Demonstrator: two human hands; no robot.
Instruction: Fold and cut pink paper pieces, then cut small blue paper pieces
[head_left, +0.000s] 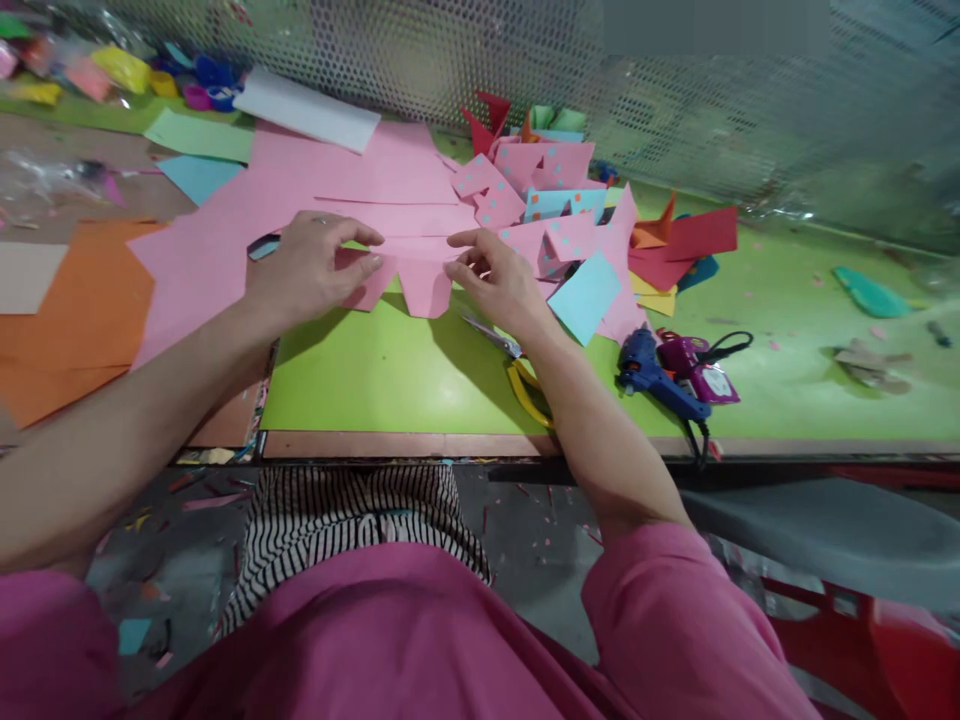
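Observation:
A cut and folded pink paper piece [427, 285] lies at the middle of the green table, its flaps pointing toward me. My left hand [319, 262] pinches its left side between thumb and fingers. At its right end my right hand [496, 280] touches the paper's edge with thumb and fingertips, the fingers bent and close together. Larger pink sheets [360, 170] spread out behind it. Scissors with yellow handles [529, 390] lie partly under my right forearm.
Right of centre are folded pink dotted papers [517, 170], a light blue square [586, 298], a blue glue gun [660, 378] and a purple box [697, 370]. Orange paper [97, 300] lies left. Behind stands a perforated metal panel [420, 60].

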